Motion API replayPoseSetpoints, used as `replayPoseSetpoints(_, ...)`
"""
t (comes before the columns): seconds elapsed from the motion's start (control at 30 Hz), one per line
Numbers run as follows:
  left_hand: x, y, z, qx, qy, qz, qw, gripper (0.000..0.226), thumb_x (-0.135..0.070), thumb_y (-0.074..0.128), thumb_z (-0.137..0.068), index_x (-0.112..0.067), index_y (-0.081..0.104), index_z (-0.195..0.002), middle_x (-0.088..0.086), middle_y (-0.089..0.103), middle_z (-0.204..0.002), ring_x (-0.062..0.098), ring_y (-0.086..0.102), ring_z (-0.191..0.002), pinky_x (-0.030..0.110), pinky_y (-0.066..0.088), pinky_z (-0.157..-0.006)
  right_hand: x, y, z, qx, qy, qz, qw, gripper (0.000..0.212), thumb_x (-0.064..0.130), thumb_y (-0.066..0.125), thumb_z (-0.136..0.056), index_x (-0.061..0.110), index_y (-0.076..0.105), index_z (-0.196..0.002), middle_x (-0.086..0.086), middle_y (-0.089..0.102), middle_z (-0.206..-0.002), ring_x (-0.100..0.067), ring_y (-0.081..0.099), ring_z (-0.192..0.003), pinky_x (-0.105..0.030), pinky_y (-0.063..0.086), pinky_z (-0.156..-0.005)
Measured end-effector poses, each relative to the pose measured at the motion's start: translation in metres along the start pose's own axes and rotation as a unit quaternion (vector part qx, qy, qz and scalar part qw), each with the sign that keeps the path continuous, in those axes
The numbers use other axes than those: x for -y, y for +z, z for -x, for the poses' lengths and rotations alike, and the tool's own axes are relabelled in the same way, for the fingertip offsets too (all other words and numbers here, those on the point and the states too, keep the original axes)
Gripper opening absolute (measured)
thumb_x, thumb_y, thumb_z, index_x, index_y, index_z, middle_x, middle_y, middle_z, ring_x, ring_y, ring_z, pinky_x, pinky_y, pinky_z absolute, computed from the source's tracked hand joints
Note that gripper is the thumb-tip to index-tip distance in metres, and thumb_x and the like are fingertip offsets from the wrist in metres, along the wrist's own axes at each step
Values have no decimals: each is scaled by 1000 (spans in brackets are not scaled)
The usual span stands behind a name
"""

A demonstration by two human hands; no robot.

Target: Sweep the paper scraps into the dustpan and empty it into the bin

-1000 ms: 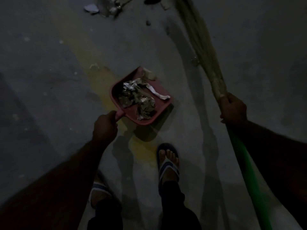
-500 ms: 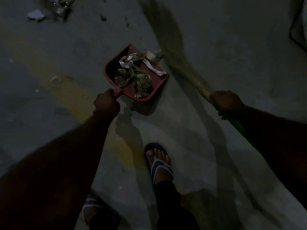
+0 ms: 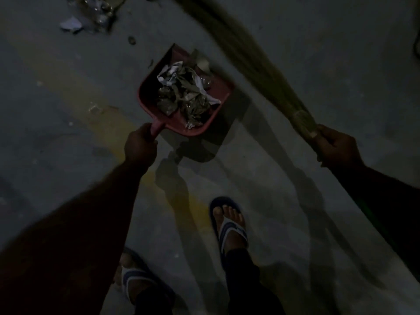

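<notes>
While the left hand [image 3: 140, 146] grips the dustpan [image 3: 221, 88] handle, arm outstretched, the right hand [image 3: 338, 147] seemingly clasps the broom [image 3: 261, 60].

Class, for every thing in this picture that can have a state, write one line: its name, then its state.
Dustpan: loaded, seemingly held in the air.
Pan scraps: crumpled, heaped inside.
Floor scraps: unswept, far left.
Broom: held near its binding, bristles blurred.
Left hand: grips the dustpan handle.
Right hand: grips the broom.
Bin: not in view.
</notes>
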State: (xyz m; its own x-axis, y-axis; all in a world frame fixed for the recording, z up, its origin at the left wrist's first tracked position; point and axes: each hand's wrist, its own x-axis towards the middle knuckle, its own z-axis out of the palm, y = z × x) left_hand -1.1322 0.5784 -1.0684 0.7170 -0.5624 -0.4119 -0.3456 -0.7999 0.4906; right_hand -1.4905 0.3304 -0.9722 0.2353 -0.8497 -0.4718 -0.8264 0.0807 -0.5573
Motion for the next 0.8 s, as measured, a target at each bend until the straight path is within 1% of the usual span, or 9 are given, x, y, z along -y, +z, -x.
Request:
replayPoseSetpoints(0.07,15,-10,10,5,-9,-4,1000,47,-5,63,-82,-18,57,-127,15,65,-115,37,60,-102,36,42,-74,17,7,-5,-13,17,-20,1000,34,43,60,-97,36,59,-131,0,66,-80,-21,59,-61,-35,53,-60)
replayPoseSetpoints(0.13,33,-21,26,12,-20,-8,1000,49,-6,63,-82,-19,56,-128,15,65,-116,37,60,-102,34,39,-72,35,19,-12,-10,34,-24,999,44,44,58,-97,28,57,-138,-5,67,-91,-22,60,-64,-34,54,-61)
replayPoseSetpoints(0.23,71,-38,59,9,-37,-11,999,51,-5,66,-81,-18,56,-129,16,65,-115,37,61,-101,34,41,-74,61,44,-21,9,44,-20,999,48,45,55,-99,23,55,-142,-11,67,-102,-24,61,-64,-33,55,-59)
replayPoseSetpoints(0.43,172,-78,123,-10,-138,8,990,50,-3,69,-78,-19,59,-124,13,68,-111,33,63,-98,38,46,-77,105,111,-12,68,84,-10,994,41,43,51,-99,19,62,-130,-15,65,-100,-28,61,-64,-33,53,-56)
replayPoseSetpoints(0.5,203,-95,132,-17,-169,-10,985,49,-5,69,-79,-20,59,-125,14,68,-110,34,64,-96,39,46,-76,117,130,-10,86,98,1,991,41,42,50,-98,19,62,-130,-14,64,-100,-28,61,-65,-33,54,-57)
replayPoseSetpoints(0.57,231,-110,132,-19,-202,-40,978,50,-6,69,-80,-18,58,-127,18,67,-112,38,63,-98,41,46,-78,127,146,-13,110,104,26,988,39,42,49,-99,18,63,-126,-11,63,-94,-28,62,-67,-34,55,-58)
replayPoseSetpoints(0.67,258,-125,117,0,-206,-92,974,51,-6,68,-82,-14,56,-131,23,64,-118,43,60,-105,45,48,-86,142,163,-21,149,100,98,979,38,43,50,-96,11,66,-109,-14,66,-96,-30,66,-71,-37,58,-58)
replayPoseSetpoints(0.73,259,-132,100,2,-191,-115,975,50,-5,67,-82,-12,57,-131,23,64,-119,43,60,-106,46,47,-87,151,169,-20,166,99,118,974,40,44,51,-95,9,66,-105,-17,66,-98,-30,66,-70,-38,58,-60)
replayPoseSetpoints(0.8,251,-137,78,-1,-161,-132,978,47,-5,67,-82,-10,58,-127,25,64,-116,44,60,-105,45,47,-86,158,173,-18,174,85,136,972,42,46,52,-95,8,67,-104,-19,66,-99,-29,64,-68,-36,56,-58)
